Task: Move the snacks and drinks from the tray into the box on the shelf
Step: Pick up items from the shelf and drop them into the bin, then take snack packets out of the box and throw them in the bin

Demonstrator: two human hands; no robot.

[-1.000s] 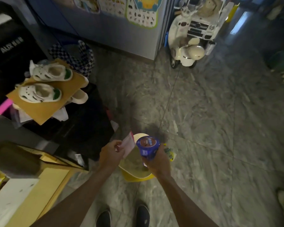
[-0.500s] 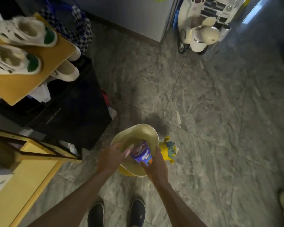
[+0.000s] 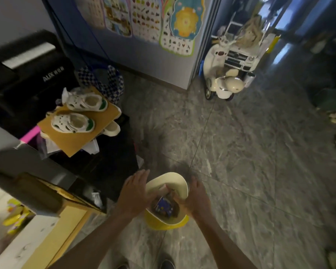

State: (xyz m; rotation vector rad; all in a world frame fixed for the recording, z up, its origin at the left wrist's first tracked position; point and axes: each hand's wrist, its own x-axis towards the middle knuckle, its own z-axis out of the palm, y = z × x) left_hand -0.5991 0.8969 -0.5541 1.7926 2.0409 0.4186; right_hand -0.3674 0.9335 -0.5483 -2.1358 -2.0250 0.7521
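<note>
Yellow plastic outside, cream within: a tub [image 3: 166, 223] low in the head view, just ahead of a dark shoe [image 3: 167, 264], over grey stone floor [image 3: 241, 171]. Could not tell whether set down or lifted clear. Held inside, near the closer wall, a blue snack pack [image 3: 164, 206] on something dark and unreadable. Judged at least one of the task's goods to be in the tub already, in neither hand. Could not settle whether this tub served as tray or as box.

Flanked by both hands. Left hand [image 3: 136, 193] at the left rim, fingers straight and spread, clasping nothing, thumb reaching over the opening. Right hand [image 3: 197, 199] at the right rim, fingers likewise straight, palm toward the wall, nothing pinched. Looked like a flat-palmed hold on the tub's sides, though contact could not be confirmed.

Judged the main risk to be slip: only flat palms on smooth, sloped walls, so likely to slide or tilt on lifting and spill the pack onto the floor. Judged a second risk at the left: yellow wooden furniture [image 3: 72, 216] jutting close by, and beyond it a sheet of cardboard [image 3: 74, 142] overhanging, with white clogs [image 3: 74, 124] on top. Easy to clip a corner or drag the clogs down with a careless swing that way. Dim light and blur besides, so easy to misjudge an edge. Noted farther off a cream toy scooter [image 3: 223, 86], well apart and no hazard.
</note>
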